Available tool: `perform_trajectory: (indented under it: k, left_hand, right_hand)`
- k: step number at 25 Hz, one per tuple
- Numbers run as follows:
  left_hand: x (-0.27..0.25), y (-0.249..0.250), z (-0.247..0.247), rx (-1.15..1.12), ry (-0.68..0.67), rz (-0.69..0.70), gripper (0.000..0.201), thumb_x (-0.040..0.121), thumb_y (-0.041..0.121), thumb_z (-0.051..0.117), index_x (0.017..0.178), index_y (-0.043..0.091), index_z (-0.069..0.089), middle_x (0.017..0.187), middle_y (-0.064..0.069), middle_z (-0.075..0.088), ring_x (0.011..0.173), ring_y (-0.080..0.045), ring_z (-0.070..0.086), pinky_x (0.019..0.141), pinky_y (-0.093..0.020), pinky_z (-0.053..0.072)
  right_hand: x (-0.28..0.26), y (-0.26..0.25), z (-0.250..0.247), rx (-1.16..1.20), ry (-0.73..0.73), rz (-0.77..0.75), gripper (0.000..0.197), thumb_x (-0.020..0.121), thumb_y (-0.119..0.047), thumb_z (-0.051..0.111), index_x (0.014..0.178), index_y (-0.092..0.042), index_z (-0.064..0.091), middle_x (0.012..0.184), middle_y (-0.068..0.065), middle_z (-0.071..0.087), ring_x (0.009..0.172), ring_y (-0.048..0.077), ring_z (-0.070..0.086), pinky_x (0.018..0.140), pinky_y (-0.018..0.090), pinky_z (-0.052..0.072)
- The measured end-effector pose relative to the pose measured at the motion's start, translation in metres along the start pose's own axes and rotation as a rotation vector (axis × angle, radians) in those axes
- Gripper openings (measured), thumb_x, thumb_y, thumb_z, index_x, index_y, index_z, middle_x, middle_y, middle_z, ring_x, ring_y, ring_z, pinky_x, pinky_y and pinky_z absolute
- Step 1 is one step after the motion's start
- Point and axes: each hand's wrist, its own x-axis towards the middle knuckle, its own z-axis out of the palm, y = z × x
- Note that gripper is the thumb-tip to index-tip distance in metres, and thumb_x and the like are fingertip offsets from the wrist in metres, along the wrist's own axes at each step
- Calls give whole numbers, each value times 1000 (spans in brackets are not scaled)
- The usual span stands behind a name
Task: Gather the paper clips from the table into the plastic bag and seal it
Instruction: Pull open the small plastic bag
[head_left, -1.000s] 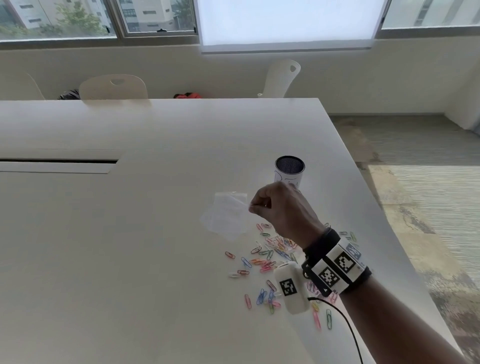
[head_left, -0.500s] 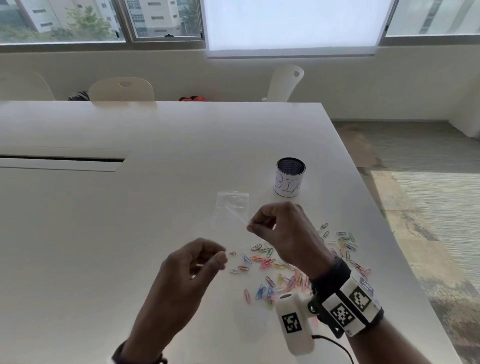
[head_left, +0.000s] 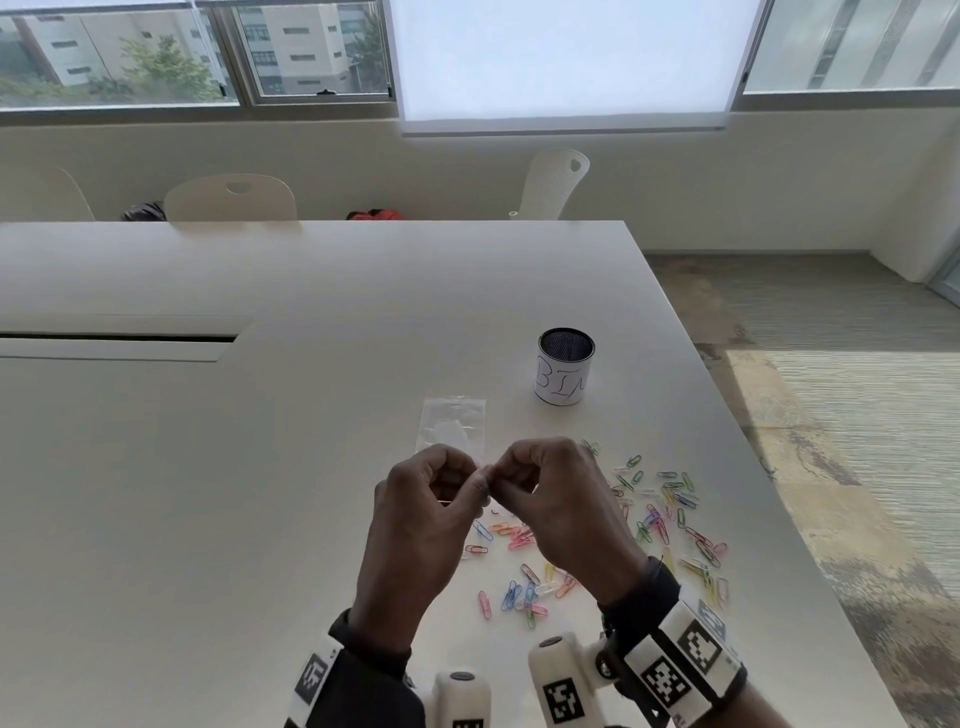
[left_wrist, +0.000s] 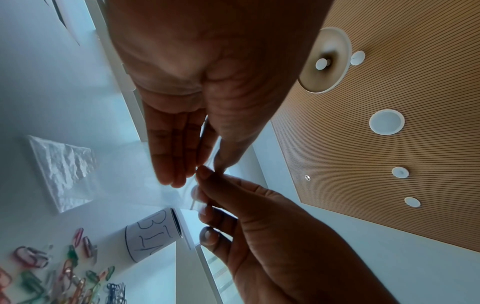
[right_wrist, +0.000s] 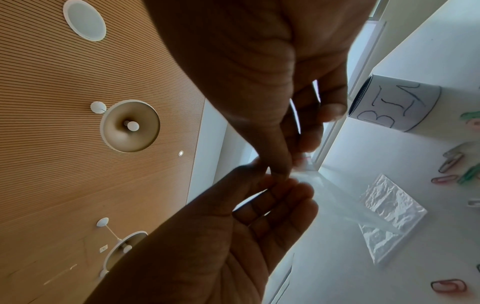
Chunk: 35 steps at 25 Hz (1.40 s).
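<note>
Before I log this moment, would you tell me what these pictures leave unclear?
- Whether the plastic bag mouth is open yet: both wrist views, the film is clear and the fingertips of the left hand and right hand cover its edge.
- The held bag in the head view: hidden behind both hands.
- Count of paper clips: too small; some lie under the right wrist.
- Contents of the cup: dark inside.

Only readable txt: handwritten "BIN" showing on the white paper label wrapping the small mesh cup (head_left: 564, 373) on the table; last letter partly turning out of sight. Wrist markers (head_left: 680, 662) showing pattern squares, no letters.
</note>
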Motion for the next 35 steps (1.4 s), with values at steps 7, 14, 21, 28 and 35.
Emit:
perform_trajectory:
  k: [7, 14, 21, 28, 35]
  left_hand:
    - [0, -5, 8, 8, 21, -34, 21, 101, 18, 70, 82, 20, 79, 72, 4, 82, 69, -13, 81, 77, -46, 68]
    - [0, -9, 8, -10, 37, -41, 18, 98, 9, 73, 87, 19, 83, 75, 5, 83, 70, -12, 82, 77, -45, 69]
    - [3, -8, 6, 129, 103, 26, 13, 92, 10, 80, 87, 22, 79, 64, 8, 78, 59, -2, 76, 67, -27, 64]
    - [5, -10, 7, 217, 46, 134, 19, 93, 13, 79, 80, 25, 73, 71, 12, 75, 72, -2, 74, 66, -12, 56]
    - [9, -14, 5, 260, 72, 153, 19, 92, 11, 78, 84, 25, 67, 76, 10, 71, 70, -6, 72, 62, -14, 55]
  right_hand:
    - [-3, 3, 0, 87, -69, 44, 12, 87, -19, 84, 77, -18, 77, 66, 0, 77, 59, 8, 73, 60, 30, 64]
    - [-5, 6, 2, 136, -88, 35, 8, 91, -12, 79, 85, -16, 80, 68, -1, 76, 62, 8, 75, 62, 22, 62]
    - [-7, 3, 10, 0, 17, 82, 13, 88, -22, 78, 82, -23, 67, 71, -6, 73, 62, 6, 71, 62, 30, 63]
    - [2, 1, 11, 22, 35, -20, 11, 90, -19, 76, 82, -22, 70, 70, -7, 71, 65, 7, 68, 64, 29, 60]
    - [5, 4, 9, 48, 24, 16, 14, 87, -17, 74, 78, -22, 67, 67, -4, 69, 62, 12, 67, 62, 34, 60]
